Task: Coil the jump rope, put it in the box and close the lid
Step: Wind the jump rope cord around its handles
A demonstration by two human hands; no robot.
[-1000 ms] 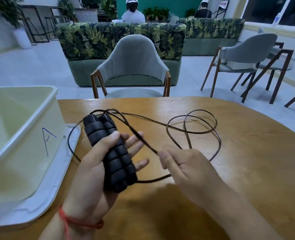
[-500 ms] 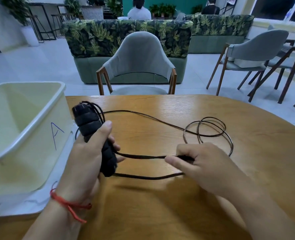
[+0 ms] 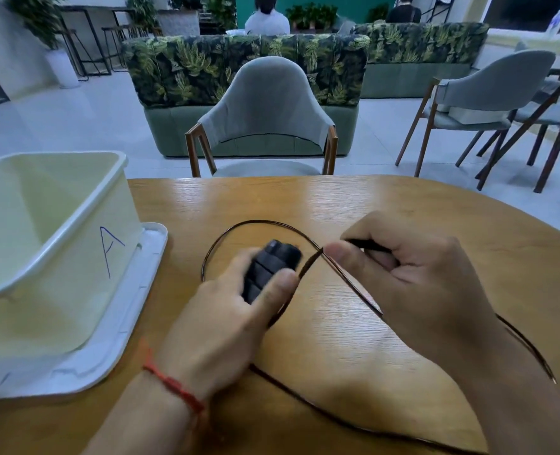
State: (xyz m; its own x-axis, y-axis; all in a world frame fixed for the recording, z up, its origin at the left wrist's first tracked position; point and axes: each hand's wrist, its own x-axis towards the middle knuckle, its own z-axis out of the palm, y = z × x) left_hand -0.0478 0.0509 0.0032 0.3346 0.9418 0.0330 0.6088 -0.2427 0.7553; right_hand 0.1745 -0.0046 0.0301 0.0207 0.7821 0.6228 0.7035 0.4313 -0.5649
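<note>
My left hand [image 3: 221, 326] grips the two black ribbed foam handles [image 3: 269, 269] of the jump rope, held together and pointing away from me. The thin dark cord [image 3: 255, 224] arcs over the wooden table [image 3: 337, 198] in one loop behind the handles. My right hand [image 3: 413, 284] pinches the cord between thumb and fingers just right of the handles. More cord runs under my right forearm and along the near table edge. The open pale box [image 3: 58, 257], marked with a letter A, stands at the left on its white lid [image 3: 134, 310].
A grey chair [image 3: 262, 103] is tucked in at the table's far side. Behind it stands a leaf-patterned sofa [image 3: 239, 67]. More chairs [image 3: 488, 90] are at the right. Two people sit far back.
The handles came down toward the table and to the right. My right hand drew the cord in close to them, and the loose loops at the right are gone from there.
</note>
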